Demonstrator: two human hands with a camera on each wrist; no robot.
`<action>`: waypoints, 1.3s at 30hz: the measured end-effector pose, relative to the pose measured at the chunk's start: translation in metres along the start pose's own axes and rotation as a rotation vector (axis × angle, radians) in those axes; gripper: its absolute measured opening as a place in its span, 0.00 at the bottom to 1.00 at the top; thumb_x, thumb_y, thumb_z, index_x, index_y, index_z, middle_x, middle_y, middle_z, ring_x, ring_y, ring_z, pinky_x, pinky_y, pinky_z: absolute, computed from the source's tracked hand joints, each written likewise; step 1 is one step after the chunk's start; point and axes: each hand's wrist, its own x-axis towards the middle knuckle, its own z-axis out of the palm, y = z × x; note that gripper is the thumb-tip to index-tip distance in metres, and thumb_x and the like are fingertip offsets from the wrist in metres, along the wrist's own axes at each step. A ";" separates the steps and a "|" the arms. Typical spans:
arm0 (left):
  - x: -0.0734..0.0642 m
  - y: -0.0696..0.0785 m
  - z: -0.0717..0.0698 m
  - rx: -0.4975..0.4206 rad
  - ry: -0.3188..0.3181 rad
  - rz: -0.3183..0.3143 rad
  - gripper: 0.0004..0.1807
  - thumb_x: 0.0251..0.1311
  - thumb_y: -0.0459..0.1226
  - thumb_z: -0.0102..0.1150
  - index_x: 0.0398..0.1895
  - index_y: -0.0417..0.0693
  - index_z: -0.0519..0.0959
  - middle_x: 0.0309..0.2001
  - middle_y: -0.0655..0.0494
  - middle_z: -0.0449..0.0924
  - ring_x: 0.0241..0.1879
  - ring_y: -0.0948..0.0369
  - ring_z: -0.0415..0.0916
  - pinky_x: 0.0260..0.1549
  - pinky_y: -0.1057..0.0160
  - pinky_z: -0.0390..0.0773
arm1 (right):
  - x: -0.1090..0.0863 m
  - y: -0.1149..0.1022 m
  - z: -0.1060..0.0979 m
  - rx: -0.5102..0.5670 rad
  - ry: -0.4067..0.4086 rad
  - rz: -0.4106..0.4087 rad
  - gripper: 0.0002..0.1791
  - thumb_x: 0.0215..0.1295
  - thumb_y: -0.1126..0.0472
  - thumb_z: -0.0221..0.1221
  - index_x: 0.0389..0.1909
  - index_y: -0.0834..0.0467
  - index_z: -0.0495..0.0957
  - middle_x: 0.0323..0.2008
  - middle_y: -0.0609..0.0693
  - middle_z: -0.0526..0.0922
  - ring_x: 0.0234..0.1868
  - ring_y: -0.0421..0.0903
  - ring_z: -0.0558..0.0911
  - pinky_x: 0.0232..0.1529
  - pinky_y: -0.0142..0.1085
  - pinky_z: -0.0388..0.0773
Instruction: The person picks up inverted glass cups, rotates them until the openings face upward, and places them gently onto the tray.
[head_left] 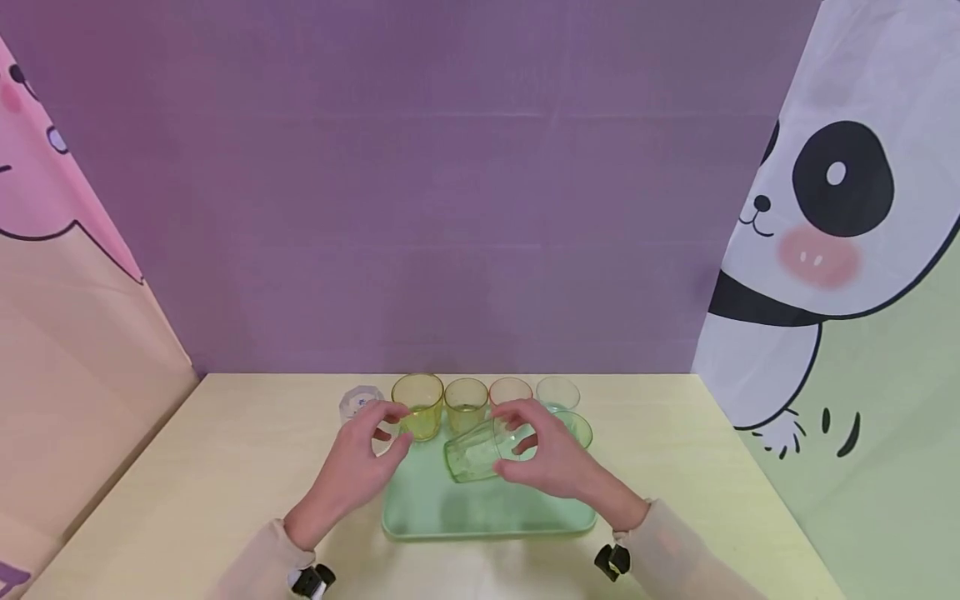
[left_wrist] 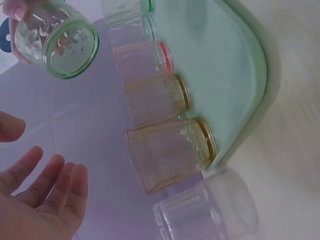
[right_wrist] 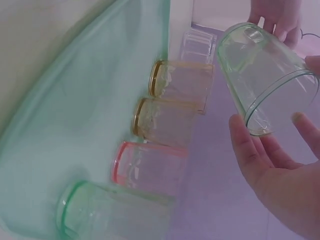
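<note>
My right hand [head_left: 551,454] holds a pale green drinking glass [head_left: 471,454] near its rim, with thumb and fingers on opposite sides. The glass lies tipped nearly sideways above the tray, its base toward my left hand. In the right wrist view the same glass [right_wrist: 260,70] is see-through and looks empty. My left hand [head_left: 358,458] is apart from it, fingers and thumb spread in a loose curve with nothing between them. Close behind the left fingertips stands a large yellow glass [head_left: 417,396].
A light green tray [head_left: 487,521] carries a row along its back: the large yellow glass, a smaller yellow glass [head_left: 467,400], a pink glass [head_left: 511,389] and a clear bluish glass [head_left: 558,390]. A green glass [head_left: 579,429] stands at its right. Left of it, on the table, sits a clear cup [head_left: 360,403].
</note>
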 end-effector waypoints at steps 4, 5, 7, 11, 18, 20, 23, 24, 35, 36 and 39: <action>0.005 -0.002 -0.004 0.056 -0.007 0.004 0.13 0.62 0.30 0.61 0.51 0.42 0.80 0.47 0.54 0.80 0.47 0.55 0.76 0.42 0.52 0.81 | 0.001 -0.004 -0.003 -0.081 0.004 0.002 0.30 0.55 0.64 0.68 0.61 0.52 0.76 0.50 0.48 0.74 0.52 0.56 0.72 0.45 0.44 0.82; 0.006 -0.003 -0.005 0.071 -0.005 0.006 0.14 0.62 0.30 0.61 0.51 0.42 0.80 0.47 0.54 0.80 0.47 0.55 0.76 0.42 0.52 0.81 | 0.001 -0.005 -0.004 -0.107 0.006 0.003 0.30 0.54 0.63 0.68 0.61 0.52 0.76 0.51 0.47 0.74 0.51 0.54 0.72 0.44 0.44 0.82; 0.008 -0.005 -0.007 0.106 0.000 0.010 0.14 0.62 0.30 0.61 0.51 0.41 0.80 0.48 0.52 0.79 0.48 0.55 0.76 0.42 0.51 0.81 | 0.002 -0.008 -0.004 -0.162 0.009 0.008 0.31 0.54 0.63 0.67 0.61 0.50 0.76 0.52 0.44 0.74 0.51 0.49 0.72 0.44 0.41 0.82; 0.009 -0.010 -0.010 0.194 0.004 0.005 0.14 0.61 0.31 0.60 0.51 0.40 0.81 0.50 0.50 0.78 0.48 0.53 0.75 0.43 0.51 0.80 | 0.003 -0.011 -0.004 -0.247 0.007 0.015 0.31 0.52 0.60 0.68 0.61 0.49 0.76 0.54 0.41 0.74 0.52 0.44 0.72 0.44 0.38 0.80; 0.014 -0.018 -0.014 0.306 -0.019 -0.027 0.15 0.61 0.33 0.59 0.51 0.40 0.80 0.52 0.46 0.79 0.52 0.46 0.75 0.43 0.45 0.79 | 0.004 -0.012 -0.005 -0.361 0.008 0.021 0.31 0.51 0.57 0.66 0.61 0.49 0.77 0.55 0.41 0.73 0.55 0.44 0.73 0.50 0.45 0.77; 0.016 -0.021 -0.015 0.335 -0.019 -0.021 0.15 0.61 0.33 0.59 0.50 0.39 0.80 0.51 0.45 0.80 0.50 0.46 0.75 0.40 0.45 0.79 | 0.006 -0.011 -0.006 -0.404 0.010 0.015 0.31 0.51 0.56 0.66 0.60 0.47 0.77 0.55 0.41 0.73 0.56 0.44 0.72 0.52 0.45 0.75; 0.019 -0.025 -0.015 0.376 -0.016 0.010 0.15 0.60 0.34 0.59 0.50 0.37 0.80 0.50 0.43 0.80 0.49 0.44 0.75 0.40 0.45 0.79 | 0.008 -0.010 -0.006 -0.442 0.009 0.001 0.30 0.50 0.56 0.65 0.60 0.48 0.78 0.55 0.44 0.73 0.58 0.45 0.71 0.54 0.46 0.74; 0.019 -0.026 -0.015 0.389 -0.015 0.023 0.15 0.60 0.34 0.59 0.49 0.37 0.80 0.49 0.42 0.80 0.48 0.43 0.75 0.40 0.45 0.79 | 0.008 -0.010 -0.006 -0.454 0.008 -0.004 0.30 0.50 0.56 0.64 0.59 0.48 0.78 0.54 0.44 0.73 0.57 0.45 0.71 0.53 0.45 0.75; 0.025 -0.045 -0.017 0.523 -0.056 0.071 0.17 0.58 0.35 0.61 0.49 0.34 0.79 0.47 0.39 0.78 0.48 0.38 0.75 0.40 0.41 0.78 | 0.010 -0.010 -0.006 -0.527 0.006 -0.014 0.30 0.49 0.56 0.61 0.58 0.47 0.79 0.53 0.44 0.73 0.48 0.42 0.69 0.41 0.38 0.73; 0.026 -0.046 -0.017 0.534 -0.059 0.072 0.17 0.58 0.35 0.61 0.49 0.34 0.79 0.47 0.39 0.78 0.48 0.38 0.75 0.40 0.40 0.78 | 0.011 -0.009 -0.006 -0.533 0.008 -0.018 0.30 0.49 0.56 0.61 0.58 0.47 0.79 0.53 0.45 0.73 0.48 0.43 0.69 0.40 0.38 0.73; 0.028 -0.050 -0.018 0.572 -0.064 0.083 0.18 0.57 0.35 0.61 0.49 0.34 0.79 0.47 0.38 0.78 0.48 0.38 0.75 0.40 0.40 0.78 | 0.014 -0.007 -0.007 -0.550 0.008 -0.040 0.29 0.48 0.56 0.60 0.57 0.48 0.79 0.52 0.47 0.73 0.48 0.44 0.69 0.39 0.37 0.73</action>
